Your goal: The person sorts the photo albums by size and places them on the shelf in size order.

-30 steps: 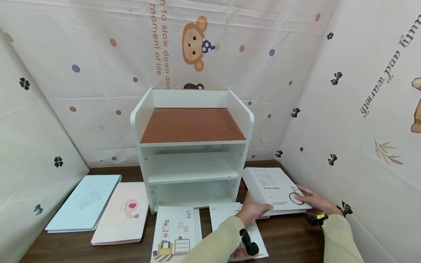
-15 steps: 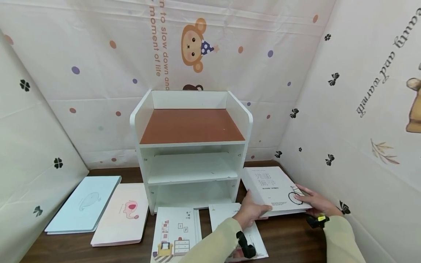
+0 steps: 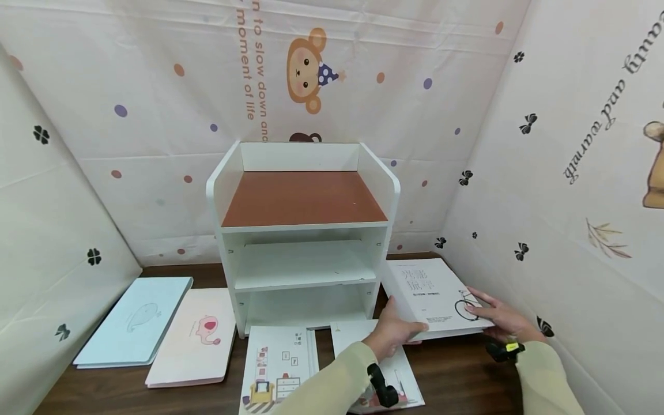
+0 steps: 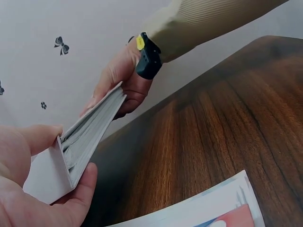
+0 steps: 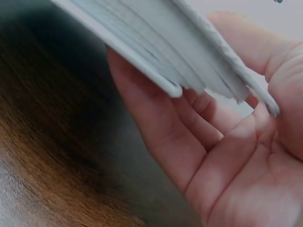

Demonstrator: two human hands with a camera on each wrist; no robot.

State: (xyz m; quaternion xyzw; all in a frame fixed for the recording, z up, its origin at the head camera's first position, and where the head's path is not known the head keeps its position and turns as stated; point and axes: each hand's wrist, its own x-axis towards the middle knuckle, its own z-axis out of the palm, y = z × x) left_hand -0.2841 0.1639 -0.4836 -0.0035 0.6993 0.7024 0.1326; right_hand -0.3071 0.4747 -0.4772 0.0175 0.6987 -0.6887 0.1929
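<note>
A thick white hardcover book (image 3: 425,282) with a bicycle drawing on its cover is at the right, beside the shelf unit. My left hand (image 3: 392,332) grips its left side near the front corner, thumb on the cover and fingers beneath. At the opposite corner my right hand (image 3: 505,320) holds the book, thumb on top. In the left wrist view the book's spine (image 4: 47,177) lies between left thumb and fingers, and the book is raised off the wooden table (image 4: 199,123). The right wrist view shows the page edges (image 5: 156,42) above the curled right fingers (image 5: 156,123).
A white shelf unit (image 3: 306,226) with a brown top board stands in the middle. Left of it lie a light blue book (image 3: 142,317) and a pink book (image 3: 199,334). Two white picture books (image 3: 280,363), (image 3: 353,334) lie in front. Printed cloth walls (image 3: 519,190) close in the sides.
The book has risen slightly, with both hands still holding it. The other books and the shelf unit have stayed in place.
</note>
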